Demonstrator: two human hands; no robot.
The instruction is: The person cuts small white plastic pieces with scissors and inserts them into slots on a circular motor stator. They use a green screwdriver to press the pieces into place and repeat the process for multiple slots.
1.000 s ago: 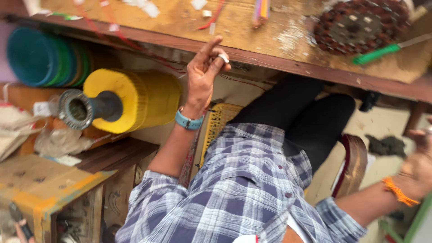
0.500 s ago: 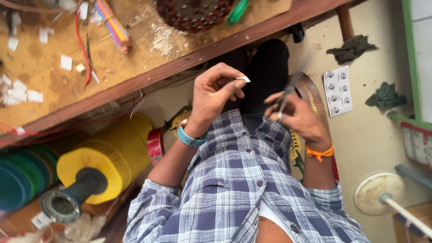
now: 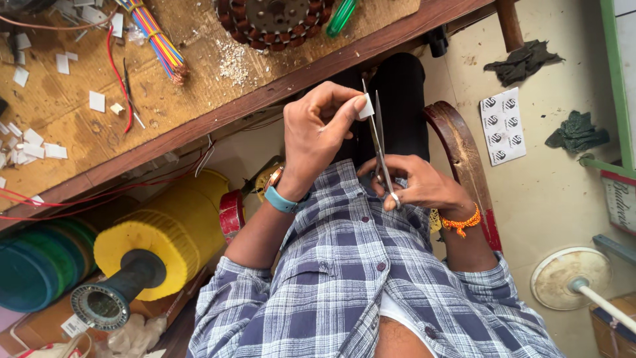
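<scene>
My left hand (image 3: 319,130) pinches a small white paper piece (image 3: 365,106) between thumb and forefinger, held over my lap. My right hand (image 3: 414,185) grips a pair of scissors (image 3: 378,138), whose open blades point up and straddle the edge of the paper piece. A blue watch band is on my left wrist and an orange thread band on my right. Both hands hover above my checked shirt and dark trousers, just below the wooden workbench edge (image 3: 278,86).
The workbench holds scattered white paper bits (image 3: 40,142), a bundle of coloured wires (image 3: 156,40), a round motor stator (image 3: 275,20) and a green-handled tool (image 3: 341,14). Under it sit a yellow fan rotor (image 3: 152,238) and teal discs (image 3: 30,272). A wooden chair arm (image 3: 464,159) is right.
The view swung from under the bench to my lap. My left hand came down from the bench with the paper piece, and my right hand brought the scissors up to it.
</scene>
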